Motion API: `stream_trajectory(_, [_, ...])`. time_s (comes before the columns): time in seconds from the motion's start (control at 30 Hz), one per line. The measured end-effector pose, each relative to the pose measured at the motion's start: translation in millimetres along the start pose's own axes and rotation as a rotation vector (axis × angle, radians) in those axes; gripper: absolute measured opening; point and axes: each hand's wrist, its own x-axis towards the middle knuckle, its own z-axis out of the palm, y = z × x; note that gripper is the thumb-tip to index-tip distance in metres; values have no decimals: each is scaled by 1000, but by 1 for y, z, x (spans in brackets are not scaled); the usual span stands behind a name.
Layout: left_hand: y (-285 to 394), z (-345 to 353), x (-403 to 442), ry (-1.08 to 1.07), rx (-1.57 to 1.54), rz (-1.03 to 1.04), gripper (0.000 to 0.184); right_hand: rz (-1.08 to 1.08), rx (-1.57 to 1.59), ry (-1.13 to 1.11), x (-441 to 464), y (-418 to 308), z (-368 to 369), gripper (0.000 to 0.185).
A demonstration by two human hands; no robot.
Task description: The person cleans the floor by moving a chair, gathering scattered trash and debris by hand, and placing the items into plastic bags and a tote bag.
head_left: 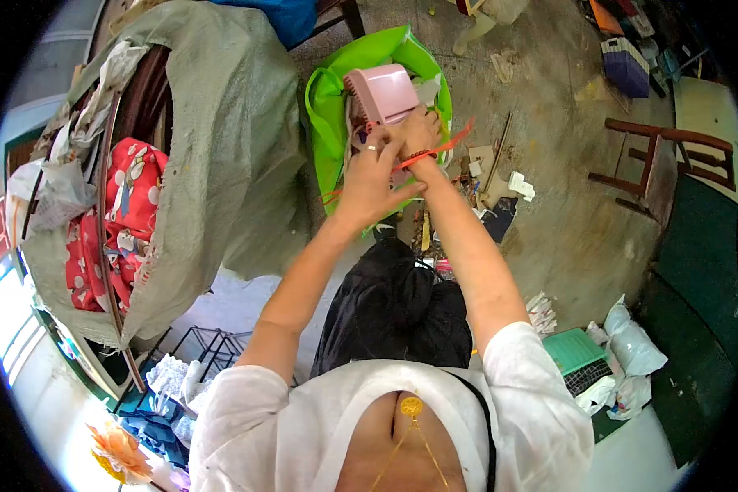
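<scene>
A bright green bag (323,115) stands open on the floor in front of me, with a pink plastic basket (385,92) tilted inside its mouth. My right hand (419,134) is at the basket's lower right edge. Its fingers curl down into the bag, and what they hold is hidden. My left hand (375,168) lies just below the basket, fingers bent but apart, thumb stretched towards my right wrist. An orange-red ribbon (455,142) runs across the bag by my right wrist. Whether the left fingertips touch the ribbon or the basket I cannot tell.
A grey-green cloth (242,139) drapes a rack at left, over red patterned fabric (135,184). Scraps and a thin stick (498,152) litter the floor right of the bag. A wooden chair (652,160) lies farther right. A green container (572,351) and plastic bags sit lower right.
</scene>
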Motion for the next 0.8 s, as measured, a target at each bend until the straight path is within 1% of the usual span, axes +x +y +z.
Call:
stream_trajectory(0.03, [6, 3, 0, 6, -81, -84, 36, 8, 7, 0, -3, 2, -2, 90])
stream_trajectory(0.07, [7, 2, 2, -4, -79, -72, 36, 8, 26, -1, -5, 7, -5, 90])
stream_trajectory(0.13, [5, -8, 7, -300, 22, -126, 24, 10, 52, 4, -10, 15, -10, 90])
stream_trajectory(0.17, [5, -12, 8, -301, 27, -119, 24, -66, 14, 55, -15, 20, -10, 86])
stream_trajectory(0.2, [4, -17, 9, -273, -226, -200, 20, -140, -24, 107, -21, 23, -14, 82])
stream_trajectory(0.23, [4, -22, 10, -244, -480, -280, 19, -138, -18, 113, -29, 27, -19, 82])
stream_trajectory(0.3, [7, -33, 19, -2, -694, -483, 26, -119, 83, 157, -54, 31, -39, 85])
stream_trajectory(0.33, [9, -39, 20, 104, -669, -394, 29, -108, 161, 157, -67, 36, -49, 84])
stream_trajectory(0.37, [14, -41, 21, 278, -508, -190, 33, -115, 168, 161, -77, 45, -53, 84])
stream_trajectory(0.4, [19, -45, 21, 359, -368, -58, 34, -9, 228, 139, -87, 55, -55, 83])
stream_trajectory(0.43, [28, -48, 18, 400, -293, 13, 34, 96, 287, 115, -97, 69, -57, 81])
stream_trajectory(0.47, [36, -52, 16, 445, -216, 81, 34, 88, 448, 139, -105, 90, -57, 74])
stream_trajectory(0.5, [48, -54, 14, 496, -295, 241, 32, 77, 610, 162, -114, 111, -56, 66])
stream_trajectory(0.53, [55, -51, 11, 522, -332, 328, 30, 43, 808, 186, -125, 130, -57, 60])
stream_trajectory(0.57, [61, -49, 7, 544, -366, 416, 29, 48, 1043, 215, -138, 149, -53, 49])
stream_trajectory(0.6, [65, -44, 4, 499, -516, 364, 25, 53, 1279, 240, -151, 167, -49, 38])
stream_trajectory(0.63, [68, -37, 2, 450, -665, 311, 20, 169, 1409, 223, -166, 187, -51, 37])
stream_trajectory(0.67, [76, -28, 3, 445, -669, 349, 17, 297, 1535, 206, -183, 209, -50, 36])
stream_trajectory(0.7, [72, -13, 7, 456, -675, 296, 19, 341, 1659, 193, -196, 237, -42, 34])
stream_trajectory(0.73, [54, 7, 15, 431, -498, 226, 19, 385, 1782, 178, -205, 264, -31, 32])
stream_trajectory(0.77, [31, 30, 21, 406, -321, 156, 19, 435, 1815, 180, -213, 287, -23, 31])
stream_trajectory(0.8, [16, 57, 23, 394, -318, 165, 19, 451, 1801, 196, -225, 314, -12, 30])
